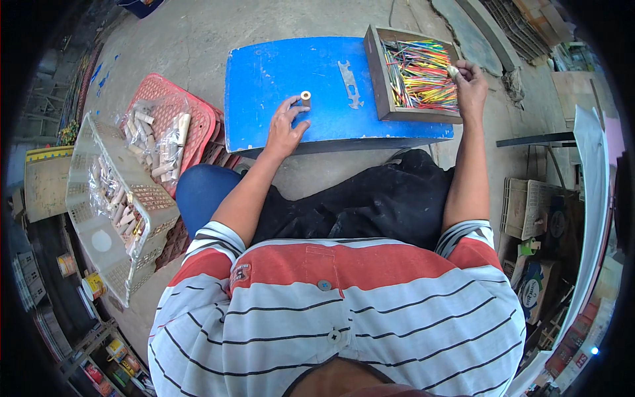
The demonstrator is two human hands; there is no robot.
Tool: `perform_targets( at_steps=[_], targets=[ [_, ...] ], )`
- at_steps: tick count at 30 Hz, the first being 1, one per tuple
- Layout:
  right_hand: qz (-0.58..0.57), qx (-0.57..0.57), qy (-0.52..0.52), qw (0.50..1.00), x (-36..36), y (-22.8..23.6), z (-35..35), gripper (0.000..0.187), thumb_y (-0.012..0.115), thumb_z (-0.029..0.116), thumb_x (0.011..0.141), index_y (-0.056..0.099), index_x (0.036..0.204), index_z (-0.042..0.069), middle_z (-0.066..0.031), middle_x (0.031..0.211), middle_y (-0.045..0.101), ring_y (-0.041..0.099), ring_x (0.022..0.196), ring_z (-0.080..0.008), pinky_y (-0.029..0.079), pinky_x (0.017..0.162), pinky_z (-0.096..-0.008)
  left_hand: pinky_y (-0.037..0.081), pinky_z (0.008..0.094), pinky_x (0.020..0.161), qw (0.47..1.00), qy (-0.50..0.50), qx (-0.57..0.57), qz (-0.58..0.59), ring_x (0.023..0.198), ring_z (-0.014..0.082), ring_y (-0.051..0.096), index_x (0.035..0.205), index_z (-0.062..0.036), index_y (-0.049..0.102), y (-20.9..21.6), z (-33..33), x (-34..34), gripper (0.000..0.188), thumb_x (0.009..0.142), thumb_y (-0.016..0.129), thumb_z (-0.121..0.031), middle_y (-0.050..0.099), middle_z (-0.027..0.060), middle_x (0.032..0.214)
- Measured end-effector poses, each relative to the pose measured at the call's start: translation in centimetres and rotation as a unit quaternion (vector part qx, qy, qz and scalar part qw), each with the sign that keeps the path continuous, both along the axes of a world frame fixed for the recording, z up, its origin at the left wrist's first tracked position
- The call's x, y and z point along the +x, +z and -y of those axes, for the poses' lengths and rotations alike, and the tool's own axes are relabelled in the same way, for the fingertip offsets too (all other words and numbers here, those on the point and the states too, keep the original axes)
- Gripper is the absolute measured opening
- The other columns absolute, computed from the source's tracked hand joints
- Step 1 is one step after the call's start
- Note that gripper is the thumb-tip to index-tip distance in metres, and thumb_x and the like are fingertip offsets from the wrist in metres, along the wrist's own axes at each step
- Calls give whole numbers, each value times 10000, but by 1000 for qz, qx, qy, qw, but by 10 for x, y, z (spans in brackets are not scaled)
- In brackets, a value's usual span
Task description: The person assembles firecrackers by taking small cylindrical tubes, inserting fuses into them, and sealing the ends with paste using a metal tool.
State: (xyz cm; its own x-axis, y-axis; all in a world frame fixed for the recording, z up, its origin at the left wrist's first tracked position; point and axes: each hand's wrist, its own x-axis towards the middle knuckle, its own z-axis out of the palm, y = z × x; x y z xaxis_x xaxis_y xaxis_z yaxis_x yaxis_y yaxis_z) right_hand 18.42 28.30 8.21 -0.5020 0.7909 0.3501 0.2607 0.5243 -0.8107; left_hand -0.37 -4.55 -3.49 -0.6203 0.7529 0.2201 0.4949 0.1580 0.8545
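A short pale wooden cylinder (305, 99) with a hole in its top stands upright on the blue table (284, 63). My left hand (287, 127) is beside it, fingers apart, with fingertips at the cylinder's side and the thumb away from it. At the right edge of the wooden tray (417, 114), my right hand (471, 85) is closed, fingers bent together. Something small and whitish (452, 71) shows at its fingertips; I cannot make out what it is. Many thin coloured sticks (418, 73) fill the tray.
A flat metal wrench-like plate (349, 85) lies on the table left of the tray. To my left are a red plastic basket (159, 86) and a cream plastic crate (99, 132), with bagged pale cylinders (173, 145). Crates (526, 208) and boxes stand at the right.
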Motion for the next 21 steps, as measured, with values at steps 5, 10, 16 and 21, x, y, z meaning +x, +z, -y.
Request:
perform_targets(
  at_steps=[5, 10, 16, 21],
  targets=[
    [-234, -246, 68, 938, -20, 17, 33, 155, 559, -25, 782, 534, 934, -32, -100, 803, 608, 604, 687, -154, 497, 627, -238, 365, 396, 918, 995, 63, 37, -74, 1085, 342, 463, 883, -5, 600, 13, 5, 4, 224, 678, 600, -95, 499, 182, 1160],
    [-278, -444, 201, 828, -43, 17, 66, 183, 513, 9, 828, 535, 1006, -30, -117, 877, 591, 597, 762, -169, 520, 751, -323, 434, 384, 810, 989, 93, 113, -23, 980, 322, 529, 948, -12, 568, 63, 1, 10, 264, 689, 570, -61, 530, 162, 1099],
    [-194, -579, 277, 742, -84, 13, 141, 189, 515, 18, 822, 554, 1007, 8, -69, 831, 570, 569, 724, -136, 514, 723, -306, 474, 371, 681, 986, -56, 137, -75, 810, 306, 571, 1048, -35, 524, 131, -9, 30, 358, 690, 543, -54, 546, 138, 991],
    [-157, -648, 270, 695, -101, -16, 182, 315, 406, -79, 783, 491, 1077, -8, -101, 834, 553, 556, 695, -174, 477, 611, -279, 475, 361, 692, 944, -138, 110, -279, 820, 315, 565, 1044, -43, 524, 129, -13, 26, 378, 668, 561, -30, 534, 162, 945]
  ],
)
